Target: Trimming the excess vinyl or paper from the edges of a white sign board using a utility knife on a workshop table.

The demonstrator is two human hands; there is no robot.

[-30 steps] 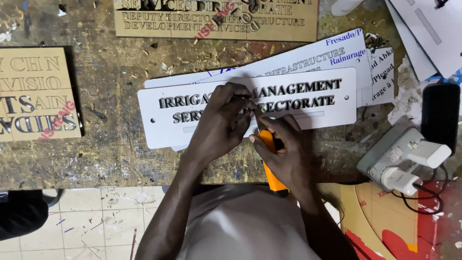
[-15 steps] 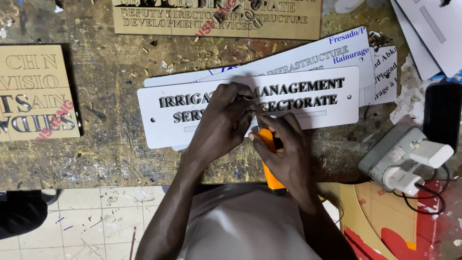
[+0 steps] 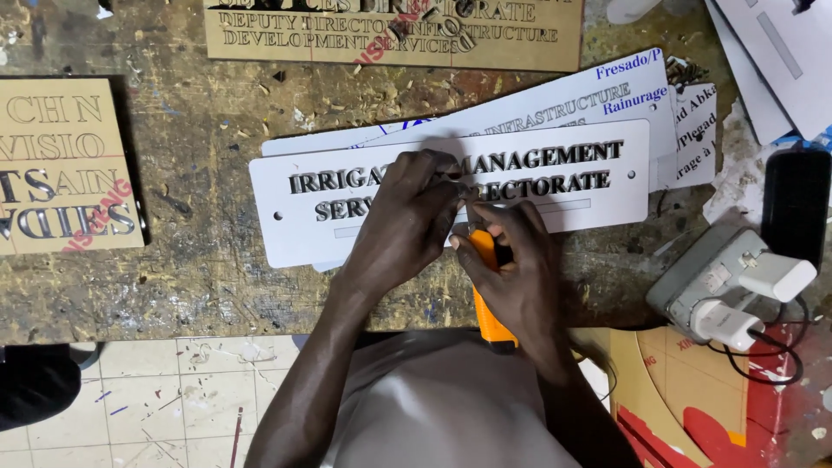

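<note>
A white rectangular sign plate point(image 3: 555, 201) with black raised letters lies on the worn wooden bench, on top of other white plates. My left hand point(image 3: 407, 221) rests on the middle of the plate, fingertips pinched at a letter. My right hand point(image 3: 511, 260) grips an orange utility knife point(image 3: 487, 295), its tip at the same spot beside my left fingertips. The letters under both hands are hidden.
Tan engraved boards lie at the left point(image 3: 61, 165) and at the top point(image 3: 390, 30). A white power strip with plugs point(image 3: 728, 286) and a black phone-like slab point(image 3: 793, 204) sit at the right. Paper sheets point(image 3: 780, 52) lie at the top right. Tiled floor point(image 3: 156, 399) shows below the bench edge.
Both hands stay at the same spot on the plate; only small shifts of the fingers and knife tip show.
</note>
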